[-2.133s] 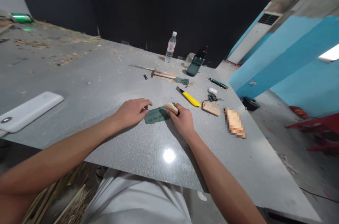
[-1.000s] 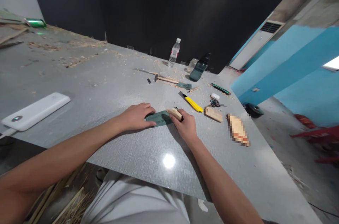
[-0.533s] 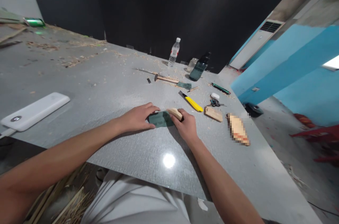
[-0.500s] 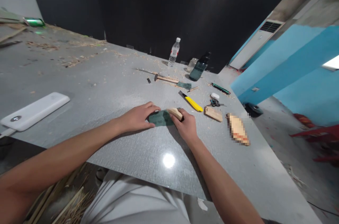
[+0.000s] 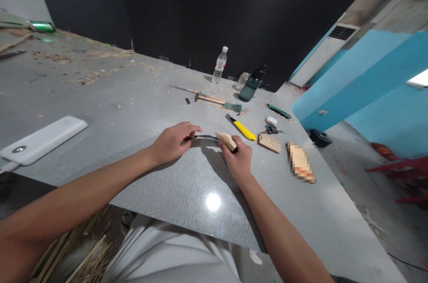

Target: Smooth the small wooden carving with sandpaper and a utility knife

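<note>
My left hand (image 5: 171,144) pinches one end of a dark green sheet that looks like sandpaper (image 5: 205,136). The sheet is raised and seen almost edge-on, bowed toward the right hand. In my right hand (image 5: 238,158) is a small pale piece of wood (image 5: 226,141), gripped between thumb and fingers, with its pointed end toward the left. The sheet's right end reaches the wood and the thumb; whether the right fingers also grip it is hidden. A yellow utility knife (image 5: 244,130) lies just beyond the right hand, and a flat wooden block (image 5: 269,143) lies to its right.
On the grey table (image 5: 160,194) are a hammer (image 5: 210,98), a water bottle (image 5: 220,67), a dark bottle (image 5: 250,87), scissors (image 5: 271,129) and a green-black tool (image 5: 279,111). A white power bank (image 5: 47,138) lies at left. Wood shavings (image 5: 100,75) are scattered toward the back.
The green sheet was lying flat on the table under the wood; now it is lifted and turned edge-on. The right hand and wood have shifted slightly to the right.
</note>
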`<state>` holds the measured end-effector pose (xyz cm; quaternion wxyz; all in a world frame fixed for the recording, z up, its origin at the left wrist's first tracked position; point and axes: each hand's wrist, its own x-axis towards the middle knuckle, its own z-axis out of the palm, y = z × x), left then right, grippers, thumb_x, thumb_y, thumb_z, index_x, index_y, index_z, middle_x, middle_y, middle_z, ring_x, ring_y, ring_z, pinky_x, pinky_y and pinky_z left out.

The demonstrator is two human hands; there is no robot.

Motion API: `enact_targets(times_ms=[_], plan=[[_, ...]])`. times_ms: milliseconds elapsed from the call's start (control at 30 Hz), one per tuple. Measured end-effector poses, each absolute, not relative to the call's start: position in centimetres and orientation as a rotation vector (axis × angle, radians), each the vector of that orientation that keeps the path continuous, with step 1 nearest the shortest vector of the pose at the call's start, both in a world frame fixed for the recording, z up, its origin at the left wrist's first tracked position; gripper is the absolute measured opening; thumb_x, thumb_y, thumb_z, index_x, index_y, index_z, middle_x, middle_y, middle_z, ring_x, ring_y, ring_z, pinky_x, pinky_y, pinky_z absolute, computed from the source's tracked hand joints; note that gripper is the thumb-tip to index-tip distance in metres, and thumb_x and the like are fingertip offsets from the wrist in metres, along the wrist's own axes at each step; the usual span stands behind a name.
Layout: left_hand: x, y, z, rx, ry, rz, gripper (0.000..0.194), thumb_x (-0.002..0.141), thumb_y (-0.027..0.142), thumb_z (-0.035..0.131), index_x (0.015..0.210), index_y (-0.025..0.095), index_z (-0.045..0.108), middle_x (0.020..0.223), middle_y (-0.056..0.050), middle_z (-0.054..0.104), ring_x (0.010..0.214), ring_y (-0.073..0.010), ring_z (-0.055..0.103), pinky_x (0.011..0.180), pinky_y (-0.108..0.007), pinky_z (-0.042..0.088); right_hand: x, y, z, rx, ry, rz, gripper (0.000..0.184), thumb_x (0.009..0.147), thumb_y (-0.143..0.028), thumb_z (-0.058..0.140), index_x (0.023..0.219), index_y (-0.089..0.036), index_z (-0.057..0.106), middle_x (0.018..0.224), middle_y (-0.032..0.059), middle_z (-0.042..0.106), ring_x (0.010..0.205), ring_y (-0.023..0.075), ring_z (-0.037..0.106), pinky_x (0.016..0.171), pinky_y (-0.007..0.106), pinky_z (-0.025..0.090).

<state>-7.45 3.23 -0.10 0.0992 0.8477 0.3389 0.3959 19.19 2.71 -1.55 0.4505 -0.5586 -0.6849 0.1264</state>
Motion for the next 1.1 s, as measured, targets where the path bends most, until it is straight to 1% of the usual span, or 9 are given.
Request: enact_targets(times_ms=[67, 200, 400, 500, 600, 700, 833, 967, 1100], plan=[[-7.6, 3.2, 0.2, 2.561, 0.965, 1.157, 0.041, 0.094, 0.003, 0.056, 0.13, 0.023, 0.062, 0.097, -0.002, 0.065, 0.093, -0.0182, 0.062, 0.085, -0.031, 0.048, 19.2, 2.6, -1.5, -1.376, -1.68, 0.305, 0.043, 0.091, -0.06, 0.063, 0.097, -0.019, 0.076, 0.072, 0.0027, 0.072, 0.062, 0.0174, 0.059, 0.065, 0.03, 0.046], [-7.5, 3.3, 0.1, 2.656, 0.852, 0.909, 0.04, 0.094, 0.003, 0.057, 0.128, 0.023, 0.064, 0.106, -0.004, 0.07, 0.102, -0.0209, 0.064, 0.087, -0.033, 0.048, 19.1, 2.7, -1.7, -1.377, -1.708, 0.32, 0.04, 0.09, -0.058, 0.066, 0.098, -0.02, 0.077, 0.076, 0.0032, 0.075, 0.064, 0.0177, 0.06, 0.066, 0.03, 0.047], [-7.0, 3.3, -0.8, 2.701, 0.696, 0.674, 0.026, 0.104, 0.014, 0.058, 0.127, 0.023, 0.066, 0.116, -0.007, 0.074, 0.109, -0.0236, 0.068, 0.092, -0.037, 0.049, 19.1, 2.8, -1.7, -1.404, -1.766, 0.351, 0.039, 0.09, -0.055, 0.066, 0.098, -0.02, 0.078, 0.076, 0.0038, 0.075, 0.064, 0.0187, 0.061, 0.067, 0.03, 0.046], [-6.9, 3.2, -0.9, 2.688, 0.652, 0.64, 0.026, 0.106, 0.017, 0.056, 0.129, 0.024, 0.066, 0.12, -0.007, 0.075, 0.112, -0.0233, 0.069, 0.094, -0.036, 0.049, 19.1, 2.8, -1.6, -1.435, -1.776, 0.355, 0.038, 0.091, -0.056, 0.065, 0.096, -0.02, 0.076, 0.075, 0.0036, 0.074, 0.064, 0.0189, 0.061, 0.066, 0.031, 0.044], [-7.1, 3.1, -0.7, 2.686, 0.608, 0.599, 0.022, 0.106, 0.016, 0.056, 0.122, 0.024, 0.069, 0.12, -0.007, 0.075, 0.112, -0.0227, 0.069, 0.094, -0.035, 0.049, 19.1, 2.8, -1.5, -1.464, -1.794, 0.362, 0.038, 0.093, -0.056, 0.064, 0.095, -0.02, 0.076, 0.076, 0.0041, 0.074, 0.065, 0.0197, 0.061, 0.065, 0.031, 0.041], [-7.1, 2.9, -0.4, 2.688, 0.583, 0.553, 0.02, 0.104, 0.014, 0.056, 0.114, 0.023, 0.071, 0.112, -0.006, 0.077, 0.109, -0.0224, 0.069, 0.093, -0.035, 0.049, 19.1, 2.8, -1.5, -1.474, -1.823, 0.382, 0.04, 0.095, -0.055, 0.062, 0.104, -0.019, 0.078, 0.082, 0.0064, 0.077, 0.068, 0.0211, 0.063, 0.067, 0.032, 0.043], [-6.9, 2.5, -0.1, 2.66, 0.571, 0.545, 0.021, 0.102, 0.012, 0.057, 0.111, 0.024, 0.073, 0.109, -0.005, 0.078, 0.109, -0.0226, 0.069, 0.095, -0.035, 0.05, 19.1, 3.0, -1.5, -1.472, -1.857, 0.404, 0.043, 0.096, -0.052, 0.06, 0.116, -0.019, 0.08, 0.092, 0.0096, 0.081, 0.075, 0.0241, 0.069, 0.073, 0.034, 0.047], [-6.6, 2.3, -0.1, 2.649, 0.529, 0.584, 0.024, 0.1, 0.01, 0.057, 0.11, 0.024, 0.074, 0.109, -0.005, 0.079, 0.108, -0.0221, 0.068, 0.095, -0.035, 0.05, 19.0, 3.0, -1.5, -1.466, -1.88, 0.419, 0.044, 0.096, -0.049, 0.059, 0.121, -0.021, 0.08, 0.099, 0.0106, 0.083, 0.08, 0.0255, 0.071, 0.076, 0.035, 0.048], [-6.6, 2.5, -0.4, 2.67, 0.611, 0.638, 0.02, 0.101, 0.013, 0.059, 0.108, 0.023, 0.075, 0.114, -0.006, 0.076, 0.106, -0.0219, 0.067, 0.094, -0.036, 0.05, 19.1, 3.0, -1.5, -1.472, -1.884, 0.427, 0.045, 0.097, -0.049, 0.059, 0.124, -0.02, 0.08, 0.098, 0.0105, 0.083, 0.079, 0.0252, 0.071, 0.075, 0.035, 0.047]])
